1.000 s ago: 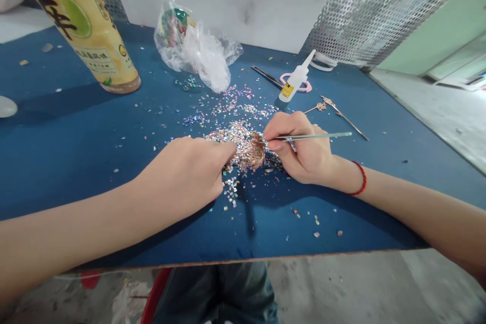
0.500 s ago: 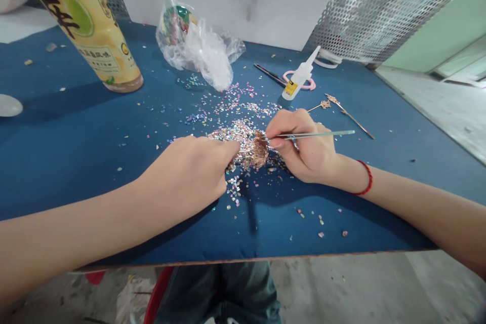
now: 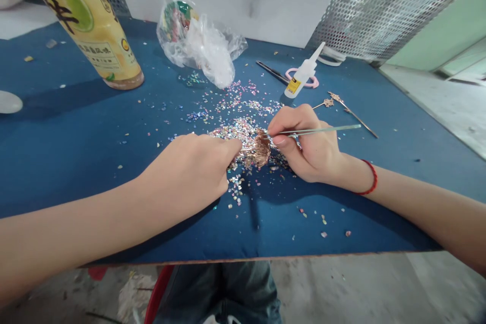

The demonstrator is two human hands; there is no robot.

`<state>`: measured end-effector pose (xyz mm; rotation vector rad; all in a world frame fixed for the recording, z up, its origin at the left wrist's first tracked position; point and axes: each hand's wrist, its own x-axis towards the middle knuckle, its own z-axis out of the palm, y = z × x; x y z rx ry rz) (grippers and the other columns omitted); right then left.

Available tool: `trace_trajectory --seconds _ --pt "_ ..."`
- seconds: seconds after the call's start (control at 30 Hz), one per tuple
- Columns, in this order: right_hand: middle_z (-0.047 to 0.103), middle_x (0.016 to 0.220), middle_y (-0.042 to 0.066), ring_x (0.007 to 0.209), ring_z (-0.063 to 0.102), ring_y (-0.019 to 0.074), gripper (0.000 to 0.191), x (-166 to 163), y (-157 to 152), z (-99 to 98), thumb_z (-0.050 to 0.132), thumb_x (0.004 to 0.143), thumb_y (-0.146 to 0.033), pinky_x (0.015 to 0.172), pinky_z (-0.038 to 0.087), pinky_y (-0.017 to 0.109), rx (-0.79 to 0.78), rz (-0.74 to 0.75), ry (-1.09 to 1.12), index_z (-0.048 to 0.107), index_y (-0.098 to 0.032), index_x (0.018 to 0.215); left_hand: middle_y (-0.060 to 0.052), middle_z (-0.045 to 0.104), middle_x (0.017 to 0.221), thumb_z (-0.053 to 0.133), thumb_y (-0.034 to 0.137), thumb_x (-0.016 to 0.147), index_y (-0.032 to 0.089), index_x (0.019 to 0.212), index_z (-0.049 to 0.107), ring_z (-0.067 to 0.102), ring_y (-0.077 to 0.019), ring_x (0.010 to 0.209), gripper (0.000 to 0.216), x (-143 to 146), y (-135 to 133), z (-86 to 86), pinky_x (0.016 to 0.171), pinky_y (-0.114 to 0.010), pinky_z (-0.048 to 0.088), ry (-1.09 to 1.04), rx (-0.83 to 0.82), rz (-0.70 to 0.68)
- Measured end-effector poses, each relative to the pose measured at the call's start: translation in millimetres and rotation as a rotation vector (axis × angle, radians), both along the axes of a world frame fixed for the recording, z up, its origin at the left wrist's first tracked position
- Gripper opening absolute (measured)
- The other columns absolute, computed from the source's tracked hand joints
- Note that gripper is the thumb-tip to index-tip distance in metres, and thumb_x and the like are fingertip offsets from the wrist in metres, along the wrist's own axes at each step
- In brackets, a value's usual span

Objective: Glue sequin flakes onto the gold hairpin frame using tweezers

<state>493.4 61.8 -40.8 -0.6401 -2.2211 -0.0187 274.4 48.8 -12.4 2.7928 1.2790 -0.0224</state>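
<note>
My left hand is closed on the thin metal stem of a rose-gold hairpin, whose openwork ornament sticks out to the right of my fingertips. Pinched between thumb and fingers of my right hand is a pair of pale green tweezers. Their tips are at the upper right of the ornament; whether they grip a chip is too small to tell. Under and behind the ornament lies a heap of shiny shell-like chips, pinkish and white.
A glue bottle leans on pink-handled scissors. Right of it lie rose-gold hairpins. A crumpled clear plastic bag and a tall yellow drink bottle stand behind. Chips are scattered over the blue table.
The tweezers and my right hand have shifted very slightly, the tweezers' back end tilting up a little. The whole view has moved a touch. Both hands keep their holds.
</note>
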Motion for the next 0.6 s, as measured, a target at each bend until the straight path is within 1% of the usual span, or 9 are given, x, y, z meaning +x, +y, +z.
trace_trajectory --seconds 0.13,0.23,0.4,0.6 --pt "0.056 0.075 0.003 0.064 0.055 0.0140 0.014 0.4 0.2 0.1 0.042 0.101 -0.027 0.055 0.046 0.029 -0.003 0.024 0.005 0.050 -0.021 0.092 0.000 0.055 0.060 0.041 0.009 0.080 0.020 0.075 0.056 0.049 -0.0155 0.053 0.020 0.4 -0.2 -0.7 0.052 -0.030 0.021 -0.011 0.009 -0.005" --pt "0.056 0.075 0.002 0.062 0.054 0.0136 0.015 0.9 0.5 -1.2 0.042 0.102 -0.029 0.053 0.046 0.028 0.007 0.031 0.035 0.050 -0.021 0.091 0.000 0.053 0.058 0.041 0.009 0.081 0.020 0.074 0.054 0.048 -0.0147 0.051 0.019 0.0 -0.1 -1.1 0.051 -0.030 0.020 -0.018 0.019 -0.007" --pt "0.057 0.072 0.001 0.061 0.055 0.0116 0.019 0.9 0.5 -2.4 0.042 0.102 -0.029 0.054 0.046 0.026 0.010 -0.002 0.031 0.051 -0.020 0.087 0.001 0.052 0.059 0.041 0.009 0.081 0.020 0.074 0.053 0.049 -0.0145 0.051 0.018 -0.8 -0.1 -1.4 0.051 -0.030 0.020 -0.021 0.020 -0.017" --pt "0.060 0.074 0.002 0.063 0.059 0.0139 0.020 0.2 0.4 -0.3 0.043 0.101 -0.031 0.055 0.049 0.028 -0.015 -0.015 0.026 0.053 -0.022 0.087 0.001 0.051 0.058 0.042 0.008 0.080 0.020 0.074 0.054 0.050 -0.0154 0.052 0.019 -0.2 -1.2 -0.6 0.052 -0.030 0.021 -0.016 0.014 -0.014"
